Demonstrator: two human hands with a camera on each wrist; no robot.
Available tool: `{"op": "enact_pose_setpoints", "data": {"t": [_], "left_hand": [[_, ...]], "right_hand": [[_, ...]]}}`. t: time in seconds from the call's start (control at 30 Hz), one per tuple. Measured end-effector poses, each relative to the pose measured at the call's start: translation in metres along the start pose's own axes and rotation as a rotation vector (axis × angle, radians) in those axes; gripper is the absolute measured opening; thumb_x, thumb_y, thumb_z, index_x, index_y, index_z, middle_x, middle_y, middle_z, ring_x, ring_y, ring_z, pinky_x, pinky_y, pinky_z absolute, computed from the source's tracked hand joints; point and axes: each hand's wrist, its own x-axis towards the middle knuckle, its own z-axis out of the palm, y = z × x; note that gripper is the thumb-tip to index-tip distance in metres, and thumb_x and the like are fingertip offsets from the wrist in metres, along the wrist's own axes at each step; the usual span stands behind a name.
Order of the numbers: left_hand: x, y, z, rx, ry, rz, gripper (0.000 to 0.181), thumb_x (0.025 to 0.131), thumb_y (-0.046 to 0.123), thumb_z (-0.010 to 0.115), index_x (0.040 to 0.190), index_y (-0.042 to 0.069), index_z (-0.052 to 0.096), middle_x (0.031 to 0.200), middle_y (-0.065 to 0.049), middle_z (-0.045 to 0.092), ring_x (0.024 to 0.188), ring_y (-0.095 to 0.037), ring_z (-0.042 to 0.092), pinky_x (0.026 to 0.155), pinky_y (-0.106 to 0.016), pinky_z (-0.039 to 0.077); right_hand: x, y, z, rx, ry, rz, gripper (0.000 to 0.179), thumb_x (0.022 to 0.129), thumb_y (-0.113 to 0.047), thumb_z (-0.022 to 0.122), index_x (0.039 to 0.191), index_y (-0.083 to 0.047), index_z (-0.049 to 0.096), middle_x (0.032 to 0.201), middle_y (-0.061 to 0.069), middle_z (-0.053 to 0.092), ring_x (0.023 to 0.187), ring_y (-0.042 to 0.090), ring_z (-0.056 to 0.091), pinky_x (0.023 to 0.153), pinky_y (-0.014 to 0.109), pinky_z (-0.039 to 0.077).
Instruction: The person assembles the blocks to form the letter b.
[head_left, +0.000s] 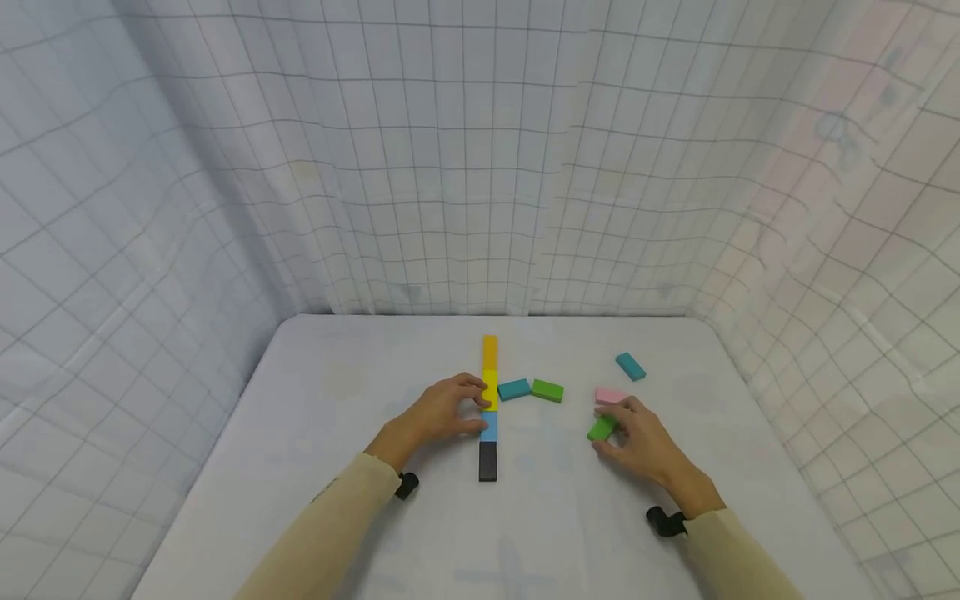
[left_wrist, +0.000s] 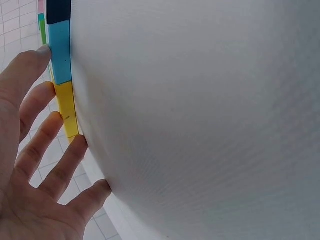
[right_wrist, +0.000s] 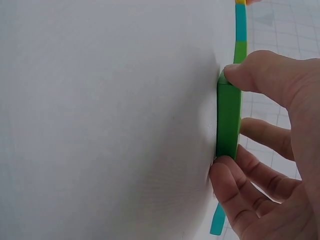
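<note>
A straight line of flat blocks runs away from the person: a black block [head_left: 488, 462] nearest, then a light blue block [head_left: 489, 427], a yellow block [head_left: 491, 390] and an orange-yellow block [head_left: 490, 352]. Beside its left edge lies my left hand [head_left: 447, 408], fingers spread, thumb at the light blue block and fingertips touching the yellow one. On the right, my right hand [head_left: 639, 437] pinches a green block [right_wrist: 228, 120] lengthwise, thumb at one end and fingers at the other. The block is at the tabletop, just in front of a pink block [head_left: 610, 396].
A teal block [head_left: 514, 389] meets the line's right side, with another green block [head_left: 547, 391] at its far end. A second teal block [head_left: 631, 367] lies loose at the back right. White gridded cloth [head_left: 450, 167] walls the table [head_left: 337, 358] at the back and sides.
</note>
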Motion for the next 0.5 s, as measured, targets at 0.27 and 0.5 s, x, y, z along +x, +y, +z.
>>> {"op": "enact_pose_setpoints", "data": {"t": [0.27, 0.5], "left_hand": [[-0.0002, -0.0037, 0.0022, -0.003, 0.002, -0.006, 0.030, 0.101, 0.032, 0.095, 0.126, 0.016, 0.087, 0.161, -0.008, 0.069, 0.148, -0.036, 0.069, 0.128, -0.059, 0.057], [0.0003, -0.0040, 0.0041, -0.040, -0.008, -0.017, 0.027, 0.102, 0.032, 0.094, 0.124, 0.018, 0.087, 0.162, -0.006, 0.068, 0.149, -0.035, 0.068, 0.130, -0.058, 0.056]], "right_hand": [[0.0020, -0.0004, 0.0007, -0.002, -0.027, -0.005, 0.058, 0.094, -0.016, 0.098, 0.144, 0.002, 0.076, 0.123, 0.013, 0.072, 0.103, 0.017, 0.070, 0.089, 0.037, 0.066], [0.0024, -0.0013, -0.0011, 0.017, -0.039, -0.018, 0.055, 0.093, -0.013, 0.098, 0.142, 0.001, 0.076, 0.124, 0.011, 0.073, 0.103, 0.017, 0.070, 0.089, 0.037, 0.066]]}}
